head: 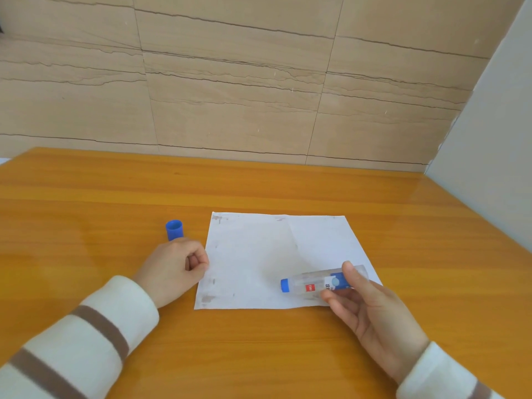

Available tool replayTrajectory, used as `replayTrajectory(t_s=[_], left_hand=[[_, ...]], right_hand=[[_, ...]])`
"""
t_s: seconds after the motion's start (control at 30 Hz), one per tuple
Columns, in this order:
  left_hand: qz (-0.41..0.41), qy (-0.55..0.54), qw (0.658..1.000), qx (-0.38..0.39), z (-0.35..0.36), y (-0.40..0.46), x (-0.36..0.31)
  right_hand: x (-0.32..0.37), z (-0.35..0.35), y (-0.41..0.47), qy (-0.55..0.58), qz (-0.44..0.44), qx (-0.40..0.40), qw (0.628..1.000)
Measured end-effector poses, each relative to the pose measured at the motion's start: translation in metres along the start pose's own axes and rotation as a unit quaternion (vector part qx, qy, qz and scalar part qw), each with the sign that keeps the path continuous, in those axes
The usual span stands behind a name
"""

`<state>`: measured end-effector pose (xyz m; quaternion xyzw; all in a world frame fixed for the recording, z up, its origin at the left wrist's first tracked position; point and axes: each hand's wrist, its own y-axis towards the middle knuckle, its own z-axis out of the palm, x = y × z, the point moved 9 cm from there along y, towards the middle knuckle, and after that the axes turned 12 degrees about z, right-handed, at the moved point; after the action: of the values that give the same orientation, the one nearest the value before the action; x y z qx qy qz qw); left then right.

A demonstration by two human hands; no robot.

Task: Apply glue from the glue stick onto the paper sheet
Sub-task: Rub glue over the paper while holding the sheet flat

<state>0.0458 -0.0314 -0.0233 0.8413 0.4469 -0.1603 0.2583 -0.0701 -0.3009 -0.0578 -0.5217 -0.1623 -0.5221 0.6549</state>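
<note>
Right hand (pixel 371 306) grasping glue stick (pixel 319 280) over paper sheet (pixel 259 254); left hand (pixel 175 266) clenched at sheet's 9 o'clock edge, blue cap (pixel 174 229) beyond

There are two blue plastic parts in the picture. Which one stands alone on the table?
The loose blue cap, left of the paper sheet, just beyond the left hand. The other blue part is the end of the glue stick, held by the right hand.

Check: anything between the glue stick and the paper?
Nothing visible. The right hand holds the glue stick over the paper, whose surface is bare. The cap stands off the sheet; the left hand rests at its left edge.
</note>
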Motion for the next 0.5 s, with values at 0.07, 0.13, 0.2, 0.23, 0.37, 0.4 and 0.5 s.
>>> replayTrajectory(t_s=[0.07, 0.13, 0.2, 0.23, 0.37, 0.4, 0.5], left_hand=[[-0.001, -0.001, 1.000, 0.001, 0.001, 0.000, 0.000], [-0.001, 0.000, 1.000, 0.000, 0.001, 0.000, 0.000], [-0.001, 0.000, 1.000, -0.001, 0.000, 0.000, 0.000], [-0.001, -0.001, 1.000, -0.001, 0.000, -0.001, 0.000], [-0.001, -0.004, 1.000, -0.003, 0.000, -0.001, 0.000], [-0.002, -0.003, 1.000, -0.002, 0.001, -0.001, 0.000], [-0.004, -0.007, 1.000, -0.004, 0.000, -0.001, 0.000]], right_hand=[[-0.001, -0.001, 0.000, -0.008, 0.000, 0.000, 1.000], [-0.002, 0.000, 0.000, -0.015, -0.001, -0.001, 1.000], [-0.001, -0.001, 0.000, -0.023, -0.005, -0.004, 1.000], [-0.001, -0.002, 0.000, -0.028, -0.007, -0.008, 1.000], [0.004, -0.010, -0.002, -0.044, -0.015, -0.024, 0.999], [0.005, -0.012, -0.002, -0.048, -0.016, -0.029, 0.998], [0.006, -0.015, -0.003, -0.058, -0.018, -0.036, 0.998]])
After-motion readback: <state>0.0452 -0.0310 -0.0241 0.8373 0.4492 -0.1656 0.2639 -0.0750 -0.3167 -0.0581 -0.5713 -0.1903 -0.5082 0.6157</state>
